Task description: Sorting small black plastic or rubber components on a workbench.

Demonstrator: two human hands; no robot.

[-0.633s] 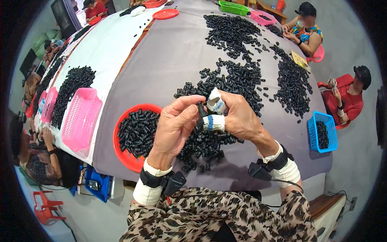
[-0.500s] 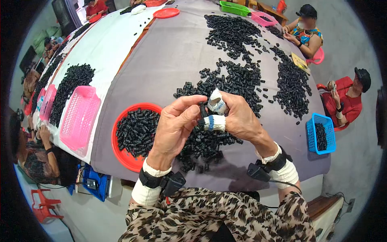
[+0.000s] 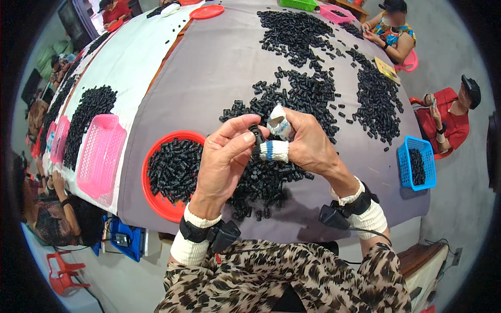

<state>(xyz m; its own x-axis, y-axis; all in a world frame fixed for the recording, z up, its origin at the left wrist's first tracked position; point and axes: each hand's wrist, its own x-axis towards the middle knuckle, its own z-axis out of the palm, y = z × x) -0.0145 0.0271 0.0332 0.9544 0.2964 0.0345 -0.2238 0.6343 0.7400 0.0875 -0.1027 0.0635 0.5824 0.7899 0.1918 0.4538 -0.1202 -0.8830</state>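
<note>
My left hand [image 3: 224,161] and my right hand [image 3: 308,143] meet above the grey table [image 3: 209,78]. Between thumb and fingers of both hands I pinch one small black plastic part [image 3: 255,134]. White cloth guards with a blue stripe [image 3: 275,150] cover two fingers of my right hand. Right below my hands lies a heap of the same black parts [image 3: 261,182]. A round red tray [image 3: 162,201] filled with black parts sits just left of my left hand.
More black parts [image 3: 308,88] spread over the far table. A pink basket [image 3: 99,156] lies on the white cloth at left, a blue basket [image 3: 417,161] at right. Other people sit at the right edge and along the left side.
Both hands stay together over the heap; the fingers have shifted slightly on the small black part.
</note>
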